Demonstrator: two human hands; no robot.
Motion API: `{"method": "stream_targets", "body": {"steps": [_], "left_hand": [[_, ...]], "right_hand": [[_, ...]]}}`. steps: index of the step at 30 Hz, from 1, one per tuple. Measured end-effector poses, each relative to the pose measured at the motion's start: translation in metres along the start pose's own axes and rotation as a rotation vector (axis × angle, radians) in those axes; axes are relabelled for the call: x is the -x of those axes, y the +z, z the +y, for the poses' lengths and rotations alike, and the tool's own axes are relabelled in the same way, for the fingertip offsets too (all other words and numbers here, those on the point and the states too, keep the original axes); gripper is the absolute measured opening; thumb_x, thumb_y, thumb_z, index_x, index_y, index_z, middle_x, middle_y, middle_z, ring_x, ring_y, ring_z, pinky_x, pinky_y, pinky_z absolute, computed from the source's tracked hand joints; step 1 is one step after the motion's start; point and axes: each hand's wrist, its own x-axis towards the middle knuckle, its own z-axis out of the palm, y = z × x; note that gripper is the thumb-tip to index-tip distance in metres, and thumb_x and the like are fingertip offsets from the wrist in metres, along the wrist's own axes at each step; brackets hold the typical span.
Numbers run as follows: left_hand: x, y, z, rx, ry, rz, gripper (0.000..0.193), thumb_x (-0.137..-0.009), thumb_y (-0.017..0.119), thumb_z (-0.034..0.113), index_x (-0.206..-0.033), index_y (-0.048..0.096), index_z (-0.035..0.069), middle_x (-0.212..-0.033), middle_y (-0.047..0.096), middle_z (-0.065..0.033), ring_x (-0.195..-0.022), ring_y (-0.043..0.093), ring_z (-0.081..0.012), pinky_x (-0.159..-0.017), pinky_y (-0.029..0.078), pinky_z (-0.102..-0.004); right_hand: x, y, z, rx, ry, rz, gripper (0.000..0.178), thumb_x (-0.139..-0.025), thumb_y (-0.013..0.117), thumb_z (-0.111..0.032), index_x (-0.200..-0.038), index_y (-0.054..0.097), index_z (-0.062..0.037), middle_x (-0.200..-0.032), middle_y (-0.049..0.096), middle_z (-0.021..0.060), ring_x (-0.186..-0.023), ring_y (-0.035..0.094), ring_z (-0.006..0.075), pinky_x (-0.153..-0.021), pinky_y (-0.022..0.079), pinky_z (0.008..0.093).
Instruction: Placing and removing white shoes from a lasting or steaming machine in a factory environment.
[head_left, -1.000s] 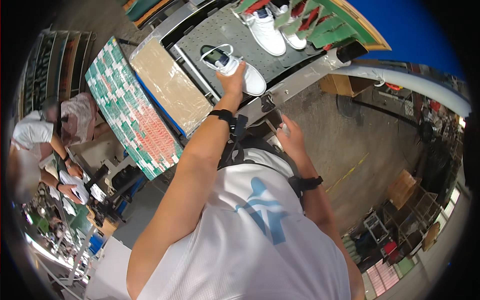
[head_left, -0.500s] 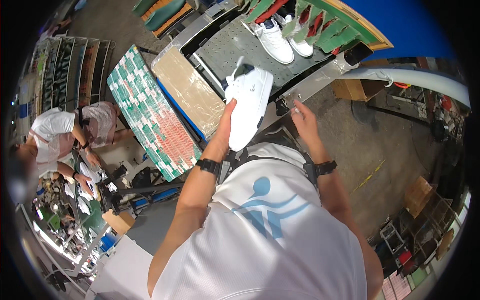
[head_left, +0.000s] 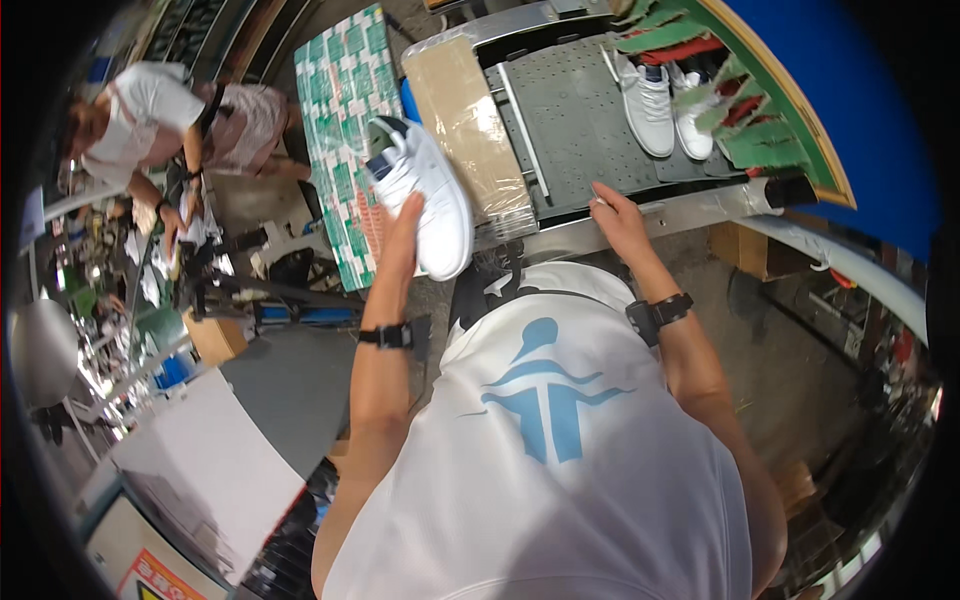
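My left hand is closed round a white low-top lace-up sneaker with a dark collar lining. The shoe is held up with its toe toward me and its opening away, over the gap between a patterned panel and a cardboard-covered surface. My right hand hovers by the near edge of a conveyor, thumb and fingers pinched together. A small pale bit shows at its fingertips, too small to name. Farther off, two white sneakers rest upright on the conveyor's dark perforated belt.
Ragged green and red flaps hang at the conveyor's right end, beside the sneakers. A plastic-wrapped cardboard sheet adjoins its left end. Left of that is the green, white and red panel. A co-worker handles shoes at the far left.
My left hand has carried the sneaker left, away from the conveyor corner, and its opening now leans left. My view has turned left. The right hand stays pinched near the conveyor's edge.
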Motion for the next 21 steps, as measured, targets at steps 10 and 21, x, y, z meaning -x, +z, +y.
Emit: {"method": "stream_targets", "body": {"steps": [10, 21], "left_hand": [[-0.035, 0.044, -0.083, -0.646, 0.070, 0.016, 0.097, -0.086, 0.087, 0.044, -0.156, 0.043, -0.005, -0.144, 0.063, -0.0302, -0.133, 0.064, -0.0383, -0.112, 0.049, -0.0420], [-0.049, 0.064, -0.091, -0.375, 0.139, 0.015, 0.099, -0.071, 0.098, 0.024, -0.150, 0.042, 0.001, -0.139, 0.066, -0.0165, -0.126, 0.067, -0.0292, -0.109, 0.051, -0.0400]], "right_hand": [[-0.030, 0.074, -0.030, 0.513, -0.276, -0.381, 0.071, -0.087, 0.071, -0.036, -0.142, 0.062, 0.0074, -0.135, 0.067, 0.0343, -0.125, 0.067, 0.0421, -0.109, 0.050, 0.0435], [-0.034, 0.084, -0.039, 0.738, -0.290, -0.357, 0.078, -0.082, 0.072, -0.038, -0.146, 0.060, 0.0055, -0.128, 0.069, 0.0289, -0.119, 0.068, 0.0406, -0.104, 0.053, 0.0421]]}}
